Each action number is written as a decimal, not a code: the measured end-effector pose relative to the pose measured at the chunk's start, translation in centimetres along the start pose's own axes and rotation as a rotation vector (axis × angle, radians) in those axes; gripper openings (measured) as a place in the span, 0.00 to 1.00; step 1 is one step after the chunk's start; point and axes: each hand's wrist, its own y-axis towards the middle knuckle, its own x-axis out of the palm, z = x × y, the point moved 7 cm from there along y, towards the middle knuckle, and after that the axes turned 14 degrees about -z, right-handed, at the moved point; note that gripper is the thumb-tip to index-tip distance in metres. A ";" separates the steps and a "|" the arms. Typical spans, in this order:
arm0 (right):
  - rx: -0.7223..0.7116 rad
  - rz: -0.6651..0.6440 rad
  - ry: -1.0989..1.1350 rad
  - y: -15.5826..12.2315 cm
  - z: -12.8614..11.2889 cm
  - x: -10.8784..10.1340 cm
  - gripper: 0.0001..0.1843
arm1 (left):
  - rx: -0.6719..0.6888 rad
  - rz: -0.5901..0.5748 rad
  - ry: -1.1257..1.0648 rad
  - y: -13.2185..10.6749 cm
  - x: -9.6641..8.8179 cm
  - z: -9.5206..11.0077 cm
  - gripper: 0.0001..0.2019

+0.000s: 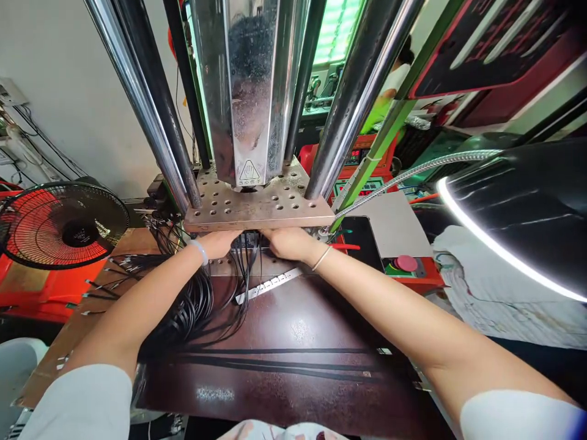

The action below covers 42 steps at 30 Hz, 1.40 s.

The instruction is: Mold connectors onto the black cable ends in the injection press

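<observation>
Both my hands reach under the drilled metal plate of an upright press. My left hand is at the left of the gap, its fingers hidden below the plate. My right hand comes in from the right, fingers curled and partly covered by the plate. Between them several black cables run down from a dark block under the plate. A white slotted strip lies on the table just below. A coiled bundle of black cables rests beside my left forearm.
Chrome columns flank the press. A fan stands left. At right are a red stop button, a ring lamp and white cloth. Straight black cables cross the brown table. A person is behind.
</observation>
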 end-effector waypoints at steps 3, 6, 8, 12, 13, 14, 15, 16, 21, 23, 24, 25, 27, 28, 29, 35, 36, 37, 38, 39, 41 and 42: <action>-0.079 0.033 -0.068 -0.3 -2.2 0.2 0.26 | 0.014 -0.015 0.045 -0.4 0.6 0.8 0.27; -0.026 0.104 -0.143 0.1 -2.8 0.2 0.22 | -0.010 0.081 0.122 -0.2 0.3 1.0 0.23; -0.054 0.100 -0.177 0.4 -3.2 0.5 0.21 | -0.013 0.126 0.165 0.1 0.1 0.9 0.20; -0.014 0.098 -0.165 0.3 -2.3 0.8 0.17 | 0.020 0.165 0.224 0.1 0.1 0.9 0.19; 0.010 0.104 -0.158 0.2 -1.9 0.7 0.16 | 0.023 0.191 0.238 -0.1 0.1 1.0 0.19; 0.026 0.106 -0.154 0.0 -1.6 0.7 0.15 | 0.031 0.221 0.250 -0.2 0.2 1.2 0.19; 0.032 0.105 -0.153 0.0 -1.4 0.8 0.15 | 0.043 0.248 0.256 -0.2 0.3 1.5 0.19; 0.034 0.101 -0.152 -0.1 -1.3 0.8 0.15 | 0.062 0.267 0.256 -0.1 0.5 1.7 0.18; 0.093 0.104 -0.145 0.3 -1.2 0.5 0.15 | 0.063 0.296 0.225 1.6 1.2 1.6 0.16; 0.080 0.108 -0.147 0.5 -1.8 0.3 0.17 | 0.056 0.290 0.211 1.7 1.1 1.3 0.17; 0.054 0.096 -0.152 0.7 -2.2 0.3 0.19 | 0.062 0.279 0.198 1.6 1.0 1.2 0.17; 0.020 0.078 -0.158 0.9 -2.6 0.4 0.20 | 0.069 0.267 0.180 1.2 0.9 1.2 0.18; -0.032 0.036 -0.170 1.3 -3.3 0.6 0.21 | 0.062 0.245 0.144 0.2 0.6 1.2 0.19; -0.038 0.024 -0.173 1.5 -3.4 0.7 0.22 | 0.043 0.242 0.131 -0.3 0.5 1.2 0.20; -0.030 0.022 -0.174 1.5 -3.3 0.7 0.22 | 0.014 0.244 0.126 -0.8 0.3 1.1 0.20; 0.025 0.032 -0.158 1.1 -2.4 0.7 0.21 | -0.080 0.206 0.133 -1.0 0.6 0.8 0.18; 0.026 0.026 -0.153 1.0 -2.3 0.8 0.20 | -0.082 0.191 0.129 -0.7 0.7 0.7 0.17; 0.027 0.019 -0.147 1.0 -2.2 0.9 0.20 | -0.082 0.179 0.126 -0.5 0.8 0.6 0.17; 0.033 0.017 -0.142 0.9 -2.1 0.9 0.20 | -0.080 0.173 0.125 -0.4 0.8 0.5 0.17; 0.044 0.019 -0.136 0.8 -2.0 0.8 0.20 | -0.081 0.172 0.125 -0.3 0.7 0.5 0.16; 0.070 0.026 -0.121 0.4 -1.7 0.5 0.20 | -0.092 0.157 0.110 -0.3 0.6 0.4 0.18; 0.080 0.026 -0.111 0.2 -1.6 0.4 0.20 | -0.100 0.141 0.097 -0.4 0.6 0.3 0.18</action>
